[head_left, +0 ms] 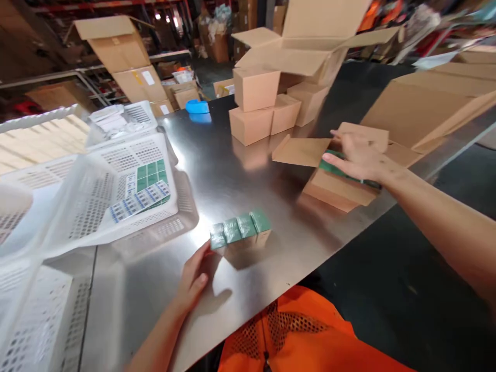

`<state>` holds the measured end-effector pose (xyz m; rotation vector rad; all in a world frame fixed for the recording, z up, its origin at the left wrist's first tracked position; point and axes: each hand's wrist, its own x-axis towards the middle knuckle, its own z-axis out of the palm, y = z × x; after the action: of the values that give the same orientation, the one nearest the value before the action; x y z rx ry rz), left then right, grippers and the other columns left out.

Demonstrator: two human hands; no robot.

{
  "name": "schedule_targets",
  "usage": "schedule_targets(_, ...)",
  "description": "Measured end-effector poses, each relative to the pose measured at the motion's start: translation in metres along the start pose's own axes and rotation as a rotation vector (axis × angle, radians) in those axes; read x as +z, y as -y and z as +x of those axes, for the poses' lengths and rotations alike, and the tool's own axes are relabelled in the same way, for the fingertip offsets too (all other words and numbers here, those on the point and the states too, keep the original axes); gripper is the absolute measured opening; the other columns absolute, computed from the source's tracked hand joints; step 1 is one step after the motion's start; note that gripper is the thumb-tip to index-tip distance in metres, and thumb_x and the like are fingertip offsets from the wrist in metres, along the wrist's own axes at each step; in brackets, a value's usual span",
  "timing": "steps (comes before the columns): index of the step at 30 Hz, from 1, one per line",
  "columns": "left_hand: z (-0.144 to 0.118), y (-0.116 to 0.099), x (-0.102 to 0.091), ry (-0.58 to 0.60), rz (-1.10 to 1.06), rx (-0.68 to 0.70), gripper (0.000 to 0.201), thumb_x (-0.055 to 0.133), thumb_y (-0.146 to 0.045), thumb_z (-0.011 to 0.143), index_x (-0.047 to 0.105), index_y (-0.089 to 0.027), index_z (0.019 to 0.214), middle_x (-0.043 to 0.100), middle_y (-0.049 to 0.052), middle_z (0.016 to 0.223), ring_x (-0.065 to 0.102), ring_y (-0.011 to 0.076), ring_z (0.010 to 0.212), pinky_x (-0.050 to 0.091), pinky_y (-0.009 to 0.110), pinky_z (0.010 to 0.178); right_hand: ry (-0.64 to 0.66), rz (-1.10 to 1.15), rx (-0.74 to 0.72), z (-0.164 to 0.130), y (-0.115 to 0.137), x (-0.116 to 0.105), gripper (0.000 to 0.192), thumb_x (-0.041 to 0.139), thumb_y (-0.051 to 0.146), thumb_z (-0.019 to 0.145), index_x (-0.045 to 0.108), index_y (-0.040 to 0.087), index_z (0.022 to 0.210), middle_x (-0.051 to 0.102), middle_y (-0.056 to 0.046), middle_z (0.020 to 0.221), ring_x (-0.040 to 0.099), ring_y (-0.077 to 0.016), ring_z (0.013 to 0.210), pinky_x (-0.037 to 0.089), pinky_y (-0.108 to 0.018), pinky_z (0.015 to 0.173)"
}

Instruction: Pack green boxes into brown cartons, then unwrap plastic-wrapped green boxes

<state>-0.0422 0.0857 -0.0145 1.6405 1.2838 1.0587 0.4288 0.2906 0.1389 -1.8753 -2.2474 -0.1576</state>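
Left hand at lower centre, grip spread, fingertips touching green pack row on steel table. Right hand at right of centre, fingers flat and spread, pressed on green packs inside open small carton. White basket at left.

On the polished steel table, a row of four green-topped small packets lies near the middle edge. Left of it sits a white perforated plastic basket. To the right lies an open flat brown cardboard carton; stacked small brown cardboard boxes stand far behind.
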Motion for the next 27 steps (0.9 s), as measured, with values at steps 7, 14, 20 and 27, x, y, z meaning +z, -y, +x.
schedule_targets(7,0.005,-0.011,0.014,0.239,0.146,0.308,0.076,0.043,-0.062,0.099,0.016,-0.034,0.164,0.038,0.013,0.164,0.044,0.036,0.143,0.037,0.055,0.116,0.121,0.296,-0.74,-0.046,0.17,-0.003,0.099,0.047,0.084,0.087,0.035,0.016,0.158,0.048,-0.023,0.151,0.047,-0.0451,0.134,0.041,-0.063,0.104)
schedule_targets(14,0.003,-0.006,0.014,0.265,0.161,0.32,0.08,0.044,-0.061,0.098,0.01,-0.033,0.165,0.035,0.016,0.164,0.041,0.0378,0.144,0.034,0.057,0.117,0.506,0.221,-0.689,-0.05,0.216,0.024,0.081,0.041,0.083,0.091,0.049,0.025,0.147,0.07,-0.014,0.114,0.068,-0.0373,0.097,0.049,-0.043,0.074)
schedule_targets(20,0.001,-0.01,0.015,0.27,0.102,0.273,0.076,0.043,-0.059,0.099,0.015,-0.033,0.164,0.035,0.015,0.164,0.04,0.0385,0.146,0.035,0.058,0.118,0.478,0.195,-0.724,-0.05,0.213,0.015,0.065,0.045,0.077,0.094,0.059,0.023,0.129,0.072,-0.01,0.106,0.07,-0.031,0.087,0.043,-0.036,0.064)
schedule_targets(27,-0.001,-0.01,0.01,0.336,0.104,0.207,0.071,0.041,-0.062,0.098,0.025,-0.035,0.162,0.035,0.012,0.165,0.036,0.0403,0.149,0.032,0.061,0.12,0.406,0.318,-0.592,-0.05,0.178,-0.01,0.06,0.054,0.072,0.092,0.061,0.023,0.126,0.073,-0.007,0.11,0.07,-0.0278,0.088,0.042,-0.033,0.064)
